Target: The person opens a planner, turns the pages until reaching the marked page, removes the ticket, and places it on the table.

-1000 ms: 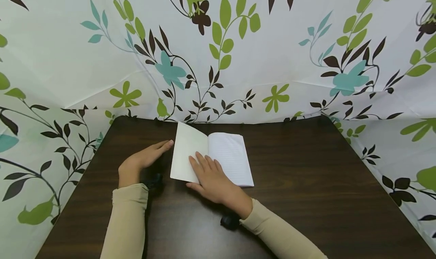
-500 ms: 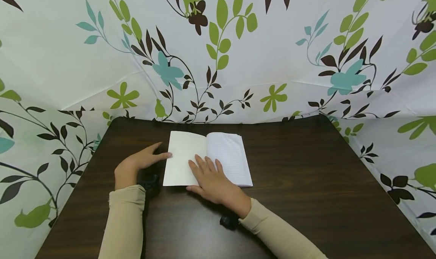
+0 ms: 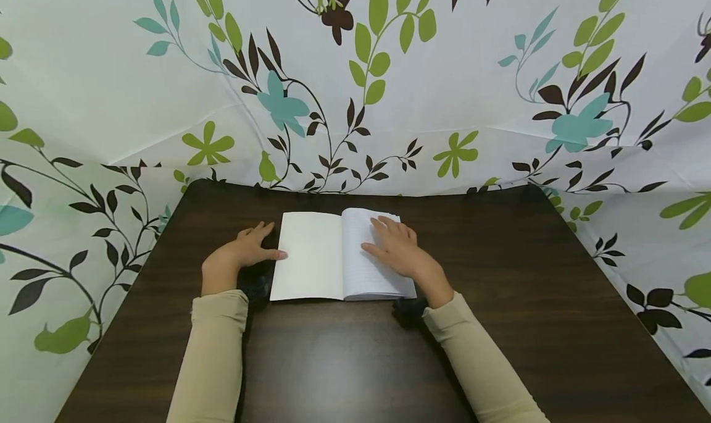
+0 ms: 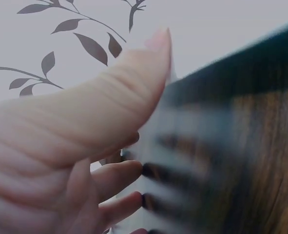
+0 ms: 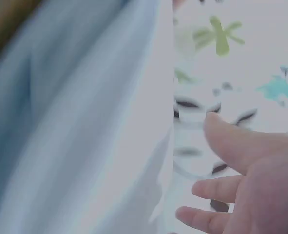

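Note:
An open notebook (image 3: 311, 259) lies on the table in the head view, a plain cream side at left and a ruled white page (image 3: 361, 278) at right. My left hand (image 3: 236, 253) is at its left edge, the thumb tip on the cream side and the fingers spread beyond the edge. In the left wrist view the thumb (image 4: 129, 90) stretches out, with fingers behind it. My right hand (image 3: 401, 250) is over the ruled page, fingers extended; whether it touches cannot be told. The right wrist view shows the hand (image 5: 260, 180) beside the blurred white page (image 5: 95, 126).
The dark wood table (image 3: 528, 299) extends around the notebook. A white cloth (image 3: 478, 52) with leaves and birds hangs behind and along the sides. Black wrist devices sit under the left wrist (image 3: 255, 287) and the right wrist (image 3: 410, 312).
The lifted cream side has come down flat to the left. My right hand has moved from it, up and right, over the ruled page. My left thumb has come onto the left edge.

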Tool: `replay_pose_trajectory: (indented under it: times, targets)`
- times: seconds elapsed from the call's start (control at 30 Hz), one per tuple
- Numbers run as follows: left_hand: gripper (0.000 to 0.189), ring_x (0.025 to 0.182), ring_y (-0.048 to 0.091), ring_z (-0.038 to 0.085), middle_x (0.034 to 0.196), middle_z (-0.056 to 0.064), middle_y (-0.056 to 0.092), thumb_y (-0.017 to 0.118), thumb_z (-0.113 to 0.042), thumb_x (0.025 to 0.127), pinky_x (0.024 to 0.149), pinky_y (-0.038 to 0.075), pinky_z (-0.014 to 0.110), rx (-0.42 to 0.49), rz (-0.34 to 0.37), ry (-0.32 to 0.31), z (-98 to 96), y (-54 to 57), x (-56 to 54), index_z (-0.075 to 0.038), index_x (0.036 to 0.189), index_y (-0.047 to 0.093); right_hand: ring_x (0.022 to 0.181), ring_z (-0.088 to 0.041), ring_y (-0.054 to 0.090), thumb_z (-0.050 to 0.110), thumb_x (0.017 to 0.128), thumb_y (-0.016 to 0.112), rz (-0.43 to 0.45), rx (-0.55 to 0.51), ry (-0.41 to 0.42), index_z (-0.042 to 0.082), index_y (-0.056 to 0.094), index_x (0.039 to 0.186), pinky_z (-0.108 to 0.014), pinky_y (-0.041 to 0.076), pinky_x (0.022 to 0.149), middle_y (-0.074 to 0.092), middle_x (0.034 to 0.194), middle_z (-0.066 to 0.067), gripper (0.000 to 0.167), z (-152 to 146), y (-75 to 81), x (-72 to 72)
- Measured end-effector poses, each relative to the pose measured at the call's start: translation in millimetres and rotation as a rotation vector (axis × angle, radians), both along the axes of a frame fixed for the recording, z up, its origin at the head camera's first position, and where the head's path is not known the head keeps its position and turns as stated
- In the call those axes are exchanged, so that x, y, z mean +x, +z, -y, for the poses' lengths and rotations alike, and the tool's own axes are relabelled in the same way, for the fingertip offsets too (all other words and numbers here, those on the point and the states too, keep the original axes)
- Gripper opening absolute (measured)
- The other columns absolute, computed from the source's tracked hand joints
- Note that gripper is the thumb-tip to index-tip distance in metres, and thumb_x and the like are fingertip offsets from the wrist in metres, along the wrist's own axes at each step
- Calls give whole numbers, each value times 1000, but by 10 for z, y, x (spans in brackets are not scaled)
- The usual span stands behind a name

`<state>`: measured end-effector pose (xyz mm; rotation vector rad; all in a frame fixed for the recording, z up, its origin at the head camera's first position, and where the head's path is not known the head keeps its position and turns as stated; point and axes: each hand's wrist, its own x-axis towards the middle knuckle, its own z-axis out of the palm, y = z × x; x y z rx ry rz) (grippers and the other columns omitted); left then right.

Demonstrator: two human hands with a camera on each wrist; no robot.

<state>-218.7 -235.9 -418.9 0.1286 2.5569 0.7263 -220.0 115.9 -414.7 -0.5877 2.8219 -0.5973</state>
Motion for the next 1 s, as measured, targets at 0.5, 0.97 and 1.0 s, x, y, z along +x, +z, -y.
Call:
replay_pose_trajectory:
  times: [0.5,0.97,1.0]
  targets:
    - [108,156,-4,59,171,32,-5,73,-52,95,116,16,83,-26,-1,-16,-16,-19,-7,-5,168,8,133,-40,38,48,106,56,82,2,-108,3,32,163,-61,35,113,42,147,-26,77,-302,-123,-214]
    - [110,154,-11,62,169,38,-10,73,-58,91,120,3,80,-30,-65,-125,35,-151,56,-7,167,12,133,-39,41,53,97,69,136,69,-149,8,28,165,-57,36,108,40,146,-23,92,-261,-225,-230]
    - [110,154,-12,62,169,37,-11,73,-58,91,120,1,80,-25,-63,-127,41,-151,53,-8,167,11,133,-39,41,53,97,70,133,74,-149,8,28,165,-57,36,107,40,146,-23,93,-261,-225,-230]
